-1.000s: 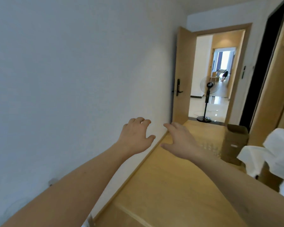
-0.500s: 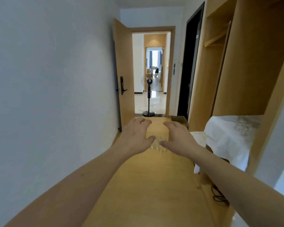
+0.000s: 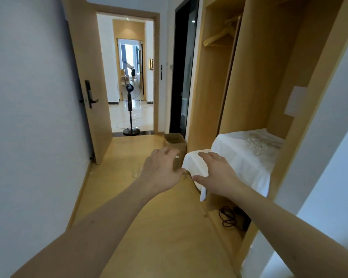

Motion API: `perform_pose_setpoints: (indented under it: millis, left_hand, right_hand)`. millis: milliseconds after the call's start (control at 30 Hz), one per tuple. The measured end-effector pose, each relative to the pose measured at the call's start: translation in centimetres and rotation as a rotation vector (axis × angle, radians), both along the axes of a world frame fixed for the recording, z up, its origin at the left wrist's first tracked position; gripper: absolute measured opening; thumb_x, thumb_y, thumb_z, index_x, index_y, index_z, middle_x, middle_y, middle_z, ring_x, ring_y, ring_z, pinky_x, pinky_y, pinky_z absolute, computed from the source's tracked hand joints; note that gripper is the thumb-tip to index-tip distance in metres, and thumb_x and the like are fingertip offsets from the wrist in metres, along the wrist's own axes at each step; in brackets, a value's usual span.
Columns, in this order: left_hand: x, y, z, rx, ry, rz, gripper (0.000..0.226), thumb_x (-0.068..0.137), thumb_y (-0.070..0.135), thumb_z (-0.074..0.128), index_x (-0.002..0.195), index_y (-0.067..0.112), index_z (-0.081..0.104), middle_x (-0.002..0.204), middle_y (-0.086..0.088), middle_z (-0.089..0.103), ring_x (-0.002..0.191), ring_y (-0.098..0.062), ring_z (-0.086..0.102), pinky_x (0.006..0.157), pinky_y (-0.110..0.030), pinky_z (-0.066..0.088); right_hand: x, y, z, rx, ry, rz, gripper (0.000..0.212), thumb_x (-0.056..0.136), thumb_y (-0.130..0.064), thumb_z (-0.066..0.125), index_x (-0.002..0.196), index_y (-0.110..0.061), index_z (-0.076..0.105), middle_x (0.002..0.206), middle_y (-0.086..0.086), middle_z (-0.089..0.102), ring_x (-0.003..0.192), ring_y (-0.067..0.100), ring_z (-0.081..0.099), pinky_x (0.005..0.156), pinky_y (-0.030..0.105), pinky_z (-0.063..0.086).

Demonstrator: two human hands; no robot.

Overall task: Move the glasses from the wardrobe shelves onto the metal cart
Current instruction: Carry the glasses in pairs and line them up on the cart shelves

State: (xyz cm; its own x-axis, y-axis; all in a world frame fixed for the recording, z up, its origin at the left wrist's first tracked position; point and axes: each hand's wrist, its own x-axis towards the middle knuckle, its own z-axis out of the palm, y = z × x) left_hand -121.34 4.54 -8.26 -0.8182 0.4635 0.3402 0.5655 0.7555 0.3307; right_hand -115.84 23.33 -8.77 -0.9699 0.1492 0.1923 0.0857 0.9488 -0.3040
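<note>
Two hands, left [image 3: 161, 171] | right [image 3: 216, 173]: fingers spread, empty | glasses [image 3: 258, 142] on wardrobe shelf [image 3: 239, 157] beyond right fingertips

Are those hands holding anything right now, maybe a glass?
Nothing is held. The left hand and right hand are both stretched out empty with relaxed fingers; the glasses sit untouched on the white-covered shelf.

No legible text anywhere; small wall sign [image 3: 151, 64] too blurred.
</note>
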Motion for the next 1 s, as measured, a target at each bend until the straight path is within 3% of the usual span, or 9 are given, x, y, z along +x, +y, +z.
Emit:
perform_pose_setpoints:
  millis: [367, 500, 633, 1000]
  left_hand:
    - [-12.6, 12.9, -1.5, -0.09, 0.063, -0.174, 0.057, 0.091, 0.054, 0.06, 0.141, 0.029, 0.051, 0.142, 0.002, 0.052, 0.131, -0.023, 0.044, 0.106, -0.043, 0.045]
    - [-17.7, 19.4, -1.2, -0.166, 0.076, -0.229, 0.06, 0.092, 0.055, 0.06, 0.145, 0.03, 0.048, 0.145, 0.002, 0.05, 0.133, -0.023, 0.043, 0.108, -0.045, 0.043]
    - [-21.7, 25.0, -1.4, -0.191, 0.069, -0.257, 0.059, 0.094, 0.055, 0.058, 0.147, 0.03, 0.045, 0.149, 0.002, 0.048, 0.138, -0.022, 0.039, 0.111, -0.044, 0.041]
    - [-30.7, 36.4, -2.6, -0.229, 0.021, -0.423, 0.063, 0.096, 0.055, 0.057, 0.151, 0.029, 0.041, 0.156, 0.002, 0.041, 0.141, -0.023, 0.038, 0.111, -0.039, 0.041]
  right_hand:
    - [-9.0, 10.9, -2.6, -0.091, 0.036, -0.168, 0.077, 0.089, -0.049, 0.066, 0.154, -0.025, 0.032, 0.154, 0.003, 0.039, 0.14, 0.027, 0.037, 0.112, 0.041, 0.038]
    - [-13.6, 16.7, -3.5, -0.161, 0.052, -0.243, 0.081, 0.077, -0.065, 0.053, 0.148, -0.028, 0.04, 0.143, 0.0, 0.049, 0.133, 0.029, 0.046, 0.106, 0.041, 0.044]
    - [-16.8, 22.2, -4.6, -0.201, 0.014, -0.288, 0.08, 0.087, -0.053, 0.064, 0.155, -0.027, 0.032, 0.153, 0.002, 0.041, 0.138, 0.028, 0.04, 0.111, 0.041, 0.039]
    - [-23.2, 31.7, -7.2, -0.236, -0.044, -0.438, 0.083, 0.088, -0.052, 0.067, 0.157, -0.027, 0.029, 0.158, 0.001, 0.036, 0.143, 0.026, 0.035, 0.115, 0.038, 0.035]
